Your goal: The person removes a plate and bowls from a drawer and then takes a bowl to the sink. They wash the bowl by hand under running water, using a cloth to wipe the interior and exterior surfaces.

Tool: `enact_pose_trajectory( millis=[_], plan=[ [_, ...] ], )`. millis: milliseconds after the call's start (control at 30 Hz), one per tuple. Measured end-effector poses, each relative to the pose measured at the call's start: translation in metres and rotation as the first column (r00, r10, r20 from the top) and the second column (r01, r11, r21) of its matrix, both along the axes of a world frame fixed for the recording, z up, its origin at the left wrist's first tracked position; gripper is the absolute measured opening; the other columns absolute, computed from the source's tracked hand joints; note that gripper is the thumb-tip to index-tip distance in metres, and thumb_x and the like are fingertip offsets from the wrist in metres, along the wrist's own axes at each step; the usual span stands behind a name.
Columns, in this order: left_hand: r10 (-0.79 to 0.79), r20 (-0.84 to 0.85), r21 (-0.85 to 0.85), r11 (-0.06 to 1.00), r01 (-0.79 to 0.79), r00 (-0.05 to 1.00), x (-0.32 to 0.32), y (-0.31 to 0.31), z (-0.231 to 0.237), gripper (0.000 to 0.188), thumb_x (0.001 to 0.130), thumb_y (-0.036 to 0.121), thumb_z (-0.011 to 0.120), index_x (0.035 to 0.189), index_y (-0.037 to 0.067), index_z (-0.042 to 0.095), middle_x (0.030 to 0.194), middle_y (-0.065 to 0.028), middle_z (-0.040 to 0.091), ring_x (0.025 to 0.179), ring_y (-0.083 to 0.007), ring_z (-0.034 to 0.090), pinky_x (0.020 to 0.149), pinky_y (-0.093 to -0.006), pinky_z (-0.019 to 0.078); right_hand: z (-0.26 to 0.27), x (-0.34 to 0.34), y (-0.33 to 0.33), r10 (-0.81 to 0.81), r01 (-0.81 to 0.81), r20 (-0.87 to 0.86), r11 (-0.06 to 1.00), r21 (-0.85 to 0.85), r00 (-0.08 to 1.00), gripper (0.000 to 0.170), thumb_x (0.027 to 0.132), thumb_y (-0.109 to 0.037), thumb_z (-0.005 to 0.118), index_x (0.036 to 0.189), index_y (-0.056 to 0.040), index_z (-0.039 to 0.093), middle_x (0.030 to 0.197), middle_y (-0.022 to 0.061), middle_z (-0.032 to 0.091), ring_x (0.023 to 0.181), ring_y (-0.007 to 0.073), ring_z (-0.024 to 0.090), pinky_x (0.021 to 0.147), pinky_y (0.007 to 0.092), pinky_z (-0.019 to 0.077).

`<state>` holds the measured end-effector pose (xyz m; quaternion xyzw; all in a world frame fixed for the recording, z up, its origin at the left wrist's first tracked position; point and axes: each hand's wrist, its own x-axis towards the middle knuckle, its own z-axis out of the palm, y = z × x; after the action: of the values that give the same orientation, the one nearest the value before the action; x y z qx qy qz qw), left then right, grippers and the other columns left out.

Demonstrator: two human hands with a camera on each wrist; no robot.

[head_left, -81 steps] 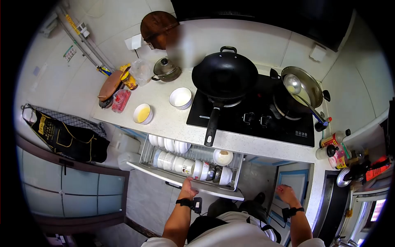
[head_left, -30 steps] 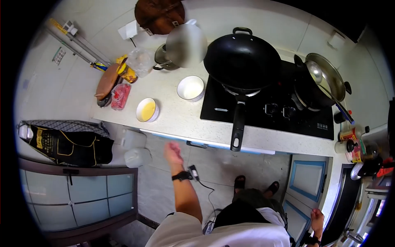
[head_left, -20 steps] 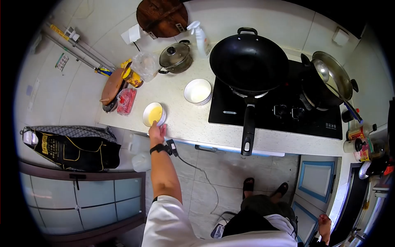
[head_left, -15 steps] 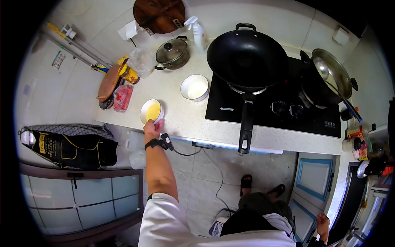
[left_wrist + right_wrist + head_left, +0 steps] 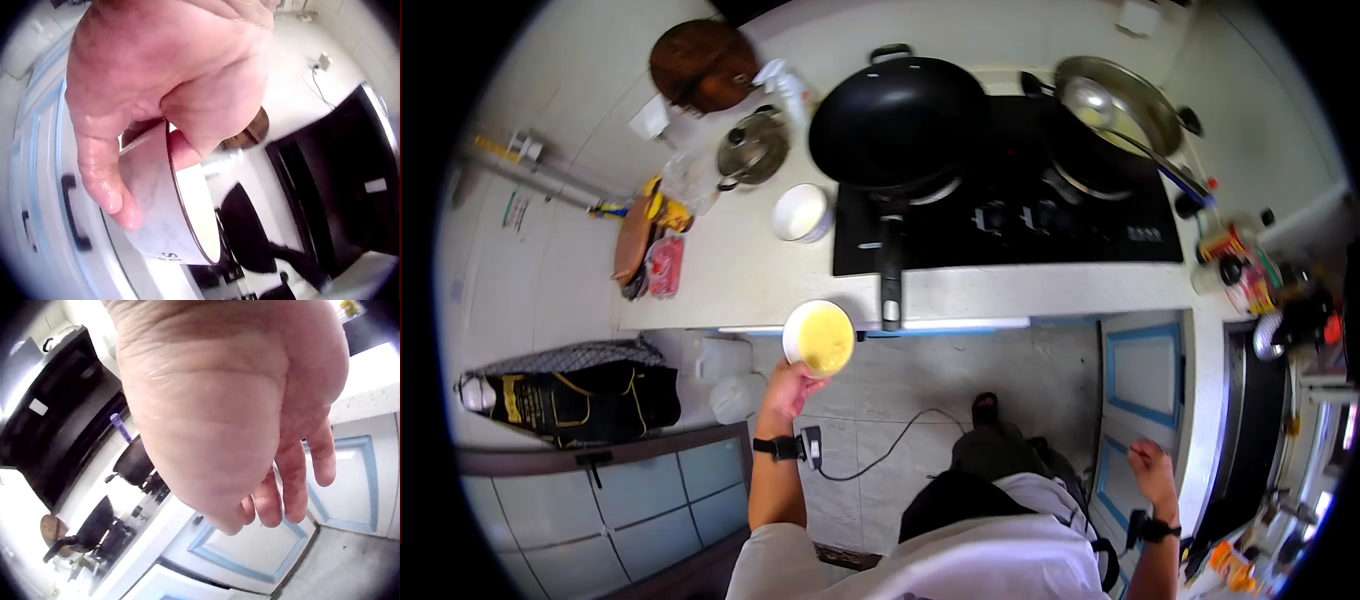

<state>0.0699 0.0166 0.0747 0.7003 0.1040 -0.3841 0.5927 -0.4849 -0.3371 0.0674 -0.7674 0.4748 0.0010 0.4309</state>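
My left hand (image 5: 788, 392) grips a white bowl (image 5: 818, 338) of yellow liquid by its near rim, out in front of the counter edge. The left wrist view shows the thumb inside the dark-edged rim and the fingers curled along the outer wall (image 5: 153, 194). A second white bowl (image 5: 803, 213) with pale contents stands on the counter, left of the stove. Low on the right, my right hand (image 5: 1152, 472) hangs with loosely curled fingers and holds nothing; the white and blue cabinet doors (image 5: 250, 550) lie beyond it.
A black wok (image 5: 900, 125) sits on the black cooktop (image 5: 1080, 235), its handle reaching past the counter edge. To its right is a steel pot (image 5: 1155, 95) with a ladle (image 5: 1135, 140). A lidded pot (image 5: 753, 147) and a spray bottle (image 5: 788, 90) stand behind the second bowl.
The open dish drawer has been closed. My left hand then took hold of the bowl of yellow liquid, lifted it off the counter and brought it right and towards my body.
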Motion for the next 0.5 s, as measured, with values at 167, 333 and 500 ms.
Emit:
enact_pose_trajectory(
  millis=[167, 333, 500],
  plan=[
    [-0.293, -0.140, -0.064, 0.956, 0.286, 0.946, -0.103, -0.091, 0.012, 0.051, 0.075, 0.000, 0.051, 0.126, 0.001, 0.046, 0.112, -0.0139, 0.061, 0.093, -0.0269, 0.066, 0.076, -0.0382, 0.0576, 0.029, 0.037, 0.017, 0.039, -0.055, 0.140, 0.992, 0.113, 0.989, 0.028, 0.083, -0.013, 0.068, 0.108, -0.0022, 0.061, 0.093, 0.0125, 0.065, 0.080, 0.0186, 0.064, 0.071, 0.0300, 0.0515],
    [-0.695, -0.127, -0.129, 0.719, 0.683, 0.708, -0.205, -0.195, 0.043, 0.054, 0.075, 0.000, 0.050, 0.129, 0.003, 0.045, 0.108, -0.0084, 0.061, 0.091, -0.0200, 0.065, 0.074, -0.0300, 0.0545, 0.034, 0.029, 0.037, -0.162, -0.104, 0.489, 0.875, 0.473, 0.857, 0.066, 0.083, -0.011, 0.071, 0.139, -0.0092, 0.037, 0.124, 0.0081, 0.053, 0.104, 0.0165, 0.054, 0.087, 0.0320, 0.0486],
    [-0.943, -0.066, -0.177, 0.331, 0.927, 0.325, -0.290, -0.268, 0.060, 0.054, 0.076, 0.001, 0.050, 0.129, 0.006, 0.046, 0.108, -0.0038, 0.061, 0.088, -0.0120, 0.061, 0.071, -0.0251, 0.0509, 0.035, 0.001, 0.046, -0.462, -0.266, 0.726, 0.718, 0.643, 0.509, 0.079, 0.086, -0.014, 0.067, 0.146, -0.0073, 0.016, 0.140, 0.0096, 0.038, 0.121, 0.0178, 0.044, 0.101, 0.0347, 0.0395]
  ],
)
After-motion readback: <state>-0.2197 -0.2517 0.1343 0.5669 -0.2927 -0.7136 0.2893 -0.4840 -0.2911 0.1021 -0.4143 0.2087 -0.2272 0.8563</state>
